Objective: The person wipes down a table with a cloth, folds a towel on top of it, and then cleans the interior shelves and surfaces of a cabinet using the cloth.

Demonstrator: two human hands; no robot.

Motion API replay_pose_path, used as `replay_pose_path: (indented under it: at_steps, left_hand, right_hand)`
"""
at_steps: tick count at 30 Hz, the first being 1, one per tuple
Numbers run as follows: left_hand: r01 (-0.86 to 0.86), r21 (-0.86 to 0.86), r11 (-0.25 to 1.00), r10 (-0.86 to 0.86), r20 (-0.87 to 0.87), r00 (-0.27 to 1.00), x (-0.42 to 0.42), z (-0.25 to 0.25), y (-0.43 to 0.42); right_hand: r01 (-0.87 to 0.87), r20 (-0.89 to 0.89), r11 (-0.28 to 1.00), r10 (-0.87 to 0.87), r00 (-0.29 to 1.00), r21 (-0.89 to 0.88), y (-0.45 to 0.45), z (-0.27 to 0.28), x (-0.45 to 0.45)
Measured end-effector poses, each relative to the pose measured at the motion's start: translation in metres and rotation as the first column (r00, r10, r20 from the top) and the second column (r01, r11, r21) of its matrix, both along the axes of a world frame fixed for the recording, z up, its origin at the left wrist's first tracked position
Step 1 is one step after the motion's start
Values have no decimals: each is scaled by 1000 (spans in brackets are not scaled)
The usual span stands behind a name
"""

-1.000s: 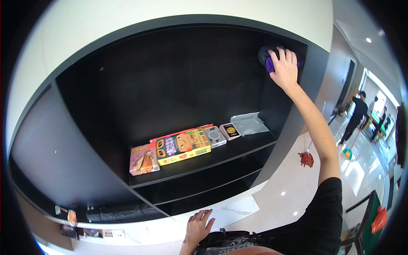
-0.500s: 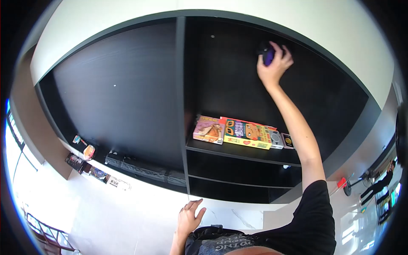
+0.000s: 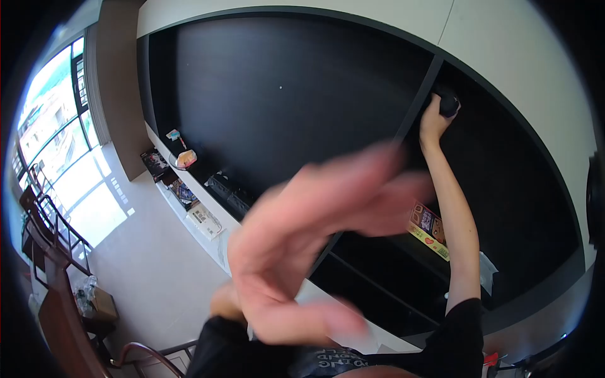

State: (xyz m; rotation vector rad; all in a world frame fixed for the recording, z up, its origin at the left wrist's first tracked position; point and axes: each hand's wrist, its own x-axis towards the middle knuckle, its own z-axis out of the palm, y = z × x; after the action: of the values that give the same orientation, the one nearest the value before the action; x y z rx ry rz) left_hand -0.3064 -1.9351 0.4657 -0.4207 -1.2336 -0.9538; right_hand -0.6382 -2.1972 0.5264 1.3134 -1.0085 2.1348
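Note:
My right hand reaches far up to the cabinet's upright divider, at the top of the right compartment. Its fingers are wrapped round a small, dark, rounded object whose kind I cannot make out. Close to the camera, my left hand looms large and smeared by motion. Its fingers are stretched out with the thumb apart, and nothing shows in them. Behind its fingertips a colourful game box is partly hidden on the shelf, next to my right forearm.
On the left, a low white ledge holds a black box, a white box and small figures. Below stands a wooden chair beside a cardboard box. Large windows are at the far left.
The view has swung left. My right hand, still gripping the dark object, has moved from the back panel to the divider. My left hand has risen from my waist towards the camera.

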Motion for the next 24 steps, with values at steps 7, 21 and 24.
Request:
replay_pose_path:
  at_steps: [7,21,24]
  left_hand:
    - [552,-489,675,-596,79,799,-116,93,-9]
    - [624,-452,637,-658,103,746,-211,66,16]
    - [631,-447,634,-661,112,742,-227,66,19]
  right_hand:
    - [-475,145,868,456,878,147,68,-49,28]
    - [-520,95,835,512,854,177,137,-80,34]
    - [-508,76,851,503,861,133,106,-46,20]
